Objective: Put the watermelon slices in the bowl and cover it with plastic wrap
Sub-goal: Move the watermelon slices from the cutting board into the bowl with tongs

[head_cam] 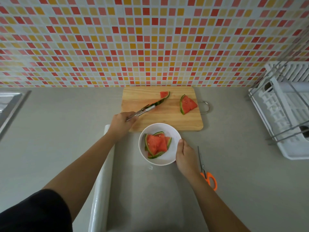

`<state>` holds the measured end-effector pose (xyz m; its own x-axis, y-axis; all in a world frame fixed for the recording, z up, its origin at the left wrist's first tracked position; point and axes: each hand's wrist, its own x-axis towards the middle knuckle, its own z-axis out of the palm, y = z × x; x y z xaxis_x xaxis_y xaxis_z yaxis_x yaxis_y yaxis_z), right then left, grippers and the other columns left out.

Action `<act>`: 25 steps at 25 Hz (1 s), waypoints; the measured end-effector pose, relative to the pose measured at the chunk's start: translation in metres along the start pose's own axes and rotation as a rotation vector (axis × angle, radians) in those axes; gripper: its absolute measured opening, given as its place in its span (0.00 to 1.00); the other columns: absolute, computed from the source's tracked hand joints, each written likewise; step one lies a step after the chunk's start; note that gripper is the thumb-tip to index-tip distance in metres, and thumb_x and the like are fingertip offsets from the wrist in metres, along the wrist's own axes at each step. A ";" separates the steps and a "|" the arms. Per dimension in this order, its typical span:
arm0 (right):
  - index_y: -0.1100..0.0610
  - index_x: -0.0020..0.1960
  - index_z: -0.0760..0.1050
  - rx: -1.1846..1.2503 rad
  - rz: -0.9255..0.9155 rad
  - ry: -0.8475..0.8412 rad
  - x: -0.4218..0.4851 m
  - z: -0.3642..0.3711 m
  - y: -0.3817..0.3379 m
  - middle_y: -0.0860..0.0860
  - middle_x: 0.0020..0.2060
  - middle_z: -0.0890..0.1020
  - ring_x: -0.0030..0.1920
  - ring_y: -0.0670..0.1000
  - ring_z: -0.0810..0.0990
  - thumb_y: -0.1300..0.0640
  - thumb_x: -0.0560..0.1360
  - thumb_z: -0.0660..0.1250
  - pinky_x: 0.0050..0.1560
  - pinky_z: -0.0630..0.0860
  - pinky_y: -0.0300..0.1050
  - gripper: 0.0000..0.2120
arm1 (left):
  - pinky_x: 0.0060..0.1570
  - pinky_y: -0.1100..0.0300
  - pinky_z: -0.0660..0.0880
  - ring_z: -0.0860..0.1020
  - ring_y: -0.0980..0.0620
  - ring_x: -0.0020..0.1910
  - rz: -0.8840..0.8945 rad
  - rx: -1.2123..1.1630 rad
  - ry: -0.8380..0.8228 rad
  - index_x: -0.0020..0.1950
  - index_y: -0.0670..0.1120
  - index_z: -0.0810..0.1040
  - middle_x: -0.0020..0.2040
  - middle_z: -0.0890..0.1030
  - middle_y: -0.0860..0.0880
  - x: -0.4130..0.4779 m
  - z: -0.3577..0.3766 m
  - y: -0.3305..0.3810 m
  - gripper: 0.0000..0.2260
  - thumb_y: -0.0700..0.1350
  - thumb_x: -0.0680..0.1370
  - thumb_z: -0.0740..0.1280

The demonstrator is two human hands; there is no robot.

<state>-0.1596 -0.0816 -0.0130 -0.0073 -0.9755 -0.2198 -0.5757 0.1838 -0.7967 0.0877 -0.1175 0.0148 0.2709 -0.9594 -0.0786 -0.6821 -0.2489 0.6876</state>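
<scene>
The left hand [122, 124] has its fingers curled round the handles of a pair of metal tongs [142, 112], squeezing them so that the white tips close on the rind end of a thin watermelon slice [164, 94], which lies on the wooden cutting board [175, 121] at the back of the grey counter [242, 181]. A second, wider wedge of watermelon [188, 104] lies on the right part of the same board, apart from the first and untouched. A white bowl [173, 131] stands on the counter just in front of the board, its far rim touching or overlapping the board's near edge, and holds several stacked slices [157, 144]. The right hand [185, 156] holds the bowl by its right side, thumb on the rim; its other fingers are hidden behind the bowl, so how they lie cannot be told. A roll of plastic wrap [100, 190] lies along the counter left of the bowl, and the left forearm crosses over its far end. Scissors with orange handles [207, 173] lie just right of the right wrist. A white dish rack [284, 111] stands at the right edge, a steel sink [8, 106] shows at the left, and a wall of red, orange and cream tiles [150, 39] rises behind the board.
</scene>
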 end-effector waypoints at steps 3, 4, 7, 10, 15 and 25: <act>0.53 0.40 0.69 -0.013 -0.001 -0.001 0.000 0.000 0.000 0.50 0.34 0.75 0.36 0.53 0.73 0.52 0.81 0.49 0.37 0.63 0.44 0.14 | 0.34 0.63 0.66 0.72 0.53 0.33 -0.150 -0.196 0.005 0.46 0.49 0.83 0.33 0.78 0.54 -0.001 -0.004 0.000 0.07 0.47 0.79 0.66; 0.54 0.40 0.69 -0.016 -0.003 0.002 -0.001 0.000 -0.001 0.51 0.34 0.75 0.36 0.54 0.73 0.52 0.81 0.49 0.37 0.62 0.44 0.14 | 0.33 0.64 0.66 0.70 0.54 0.32 -0.153 -0.187 0.012 0.46 0.49 0.83 0.32 0.76 0.55 0.000 -0.004 -0.001 0.07 0.47 0.79 0.66; 0.55 0.40 0.69 -0.014 -0.001 0.000 0.000 0.000 -0.001 0.51 0.34 0.75 0.36 0.54 0.73 0.53 0.81 0.49 0.37 0.63 0.44 0.15 | 0.35 0.62 0.67 0.72 0.53 0.33 -0.141 -0.175 0.011 0.50 0.47 0.84 0.36 0.79 0.51 0.002 -0.006 -0.002 0.08 0.48 0.79 0.66; 0.55 0.40 0.69 -0.028 -0.004 0.010 0.000 0.000 -0.001 0.50 0.33 0.74 0.35 0.53 0.72 0.53 0.81 0.50 0.36 0.61 0.44 0.15 | 0.42 0.58 0.69 0.75 0.47 0.41 -0.136 -0.158 0.005 0.52 0.49 0.84 0.41 0.80 0.46 0.006 -0.003 -0.002 0.08 0.49 0.78 0.66; 0.54 0.40 0.70 -0.012 -0.005 0.005 0.001 0.000 0.001 0.46 0.31 0.74 0.33 0.45 0.73 0.52 0.80 0.50 0.32 0.64 0.45 0.15 | 0.48 0.58 0.70 0.78 0.41 0.51 -0.093 0.064 0.060 0.60 0.47 0.82 0.49 0.83 0.43 0.027 -0.018 -0.006 0.13 0.48 0.79 0.65; 0.52 0.40 0.70 -0.011 -0.014 0.006 0.001 0.002 0.004 0.44 0.30 0.74 0.33 0.42 0.74 0.51 0.80 0.50 0.30 0.64 0.34 0.15 | 0.20 0.66 0.58 0.61 0.57 0.20 -0.403 -0.347 -0.284 0.42 0.38 0.77 0.21 0.68 0.54 0.042 -0.020 0.005 0.09 0.44 0.77 0.66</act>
<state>-0.1605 -0.0819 -0.0176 -0.0039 -0.9786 -0.2057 -0.5845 0.1691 -0.7936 0.1090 -0.1566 0.0297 0.2372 -0.8082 -0.5390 -0.2887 -0.5884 0.7553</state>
